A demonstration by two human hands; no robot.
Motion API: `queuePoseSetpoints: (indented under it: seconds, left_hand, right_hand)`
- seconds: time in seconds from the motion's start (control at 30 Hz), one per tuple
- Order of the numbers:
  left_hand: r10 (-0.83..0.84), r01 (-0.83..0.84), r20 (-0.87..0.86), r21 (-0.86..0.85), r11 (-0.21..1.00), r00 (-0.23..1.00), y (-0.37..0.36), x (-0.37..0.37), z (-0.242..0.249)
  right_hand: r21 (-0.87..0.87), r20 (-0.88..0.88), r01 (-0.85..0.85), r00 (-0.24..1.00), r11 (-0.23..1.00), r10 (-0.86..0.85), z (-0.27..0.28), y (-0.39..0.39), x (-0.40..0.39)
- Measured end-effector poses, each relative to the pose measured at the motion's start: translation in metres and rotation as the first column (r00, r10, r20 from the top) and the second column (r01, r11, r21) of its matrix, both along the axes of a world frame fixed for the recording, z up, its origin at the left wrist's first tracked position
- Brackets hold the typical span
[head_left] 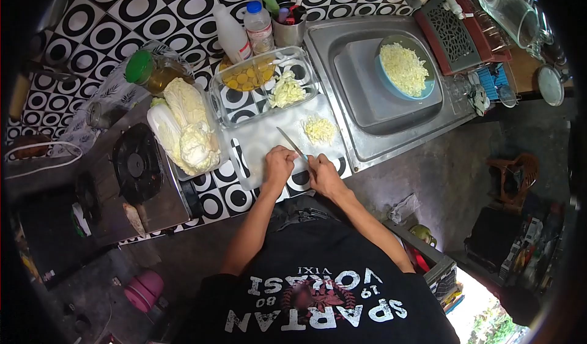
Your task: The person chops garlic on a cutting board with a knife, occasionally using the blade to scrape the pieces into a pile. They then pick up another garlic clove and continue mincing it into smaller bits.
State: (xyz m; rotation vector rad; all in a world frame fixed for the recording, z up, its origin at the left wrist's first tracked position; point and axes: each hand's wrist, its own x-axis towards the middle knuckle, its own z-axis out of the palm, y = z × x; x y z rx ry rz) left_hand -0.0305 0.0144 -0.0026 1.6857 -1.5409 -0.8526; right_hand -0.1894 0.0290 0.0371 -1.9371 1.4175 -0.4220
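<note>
My right hand [324, 174] is wrapped round the handle of a knife [290, 141], whose blade points up and left over a translucent cutting board [259, 143]. Just left of it, my left hand [280, 165] has its fingers pressed together near the blade; whatever they hold is too small to make out. A small pile of chopped pale vegetable [319, 130] lies on the board's right part. Behind the board, a clear glass dish [244, 113] holds more pale pieces [287, 91].
Whole cabbages [185, 127] fill a tray at the left, beside a stove [136, 163]. In the steel sink [361, 151] at the right, a bowl [391, 90] holds chopped vegetable. Bottles [259, 31] and a metal cup [290, 33] stand behind the dish.
</note>
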Motion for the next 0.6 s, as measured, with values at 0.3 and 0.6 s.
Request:
queuePoseSetpoints:
  seconds: [0.3, 0.6]
  left_hand:
    - [-0.029, 0.029, -0.002, -0.029, 0.999, 1.000, 0.000, 0.002, 0.004]
    - [-0.024, 0.024, -0.001, 0.073, 0.997, 1.000, 0.015, 0.008, 0.020]
  right_hand:
    - [-0.013, 0.034, 0.020, 0.999, 1.000, -0.019, -0.020, 0.002, 0.013]
    - [0.039, -0.018, 0.013, 1.000, 0.999, -0.013, 0.010, 0.000, 0.007]
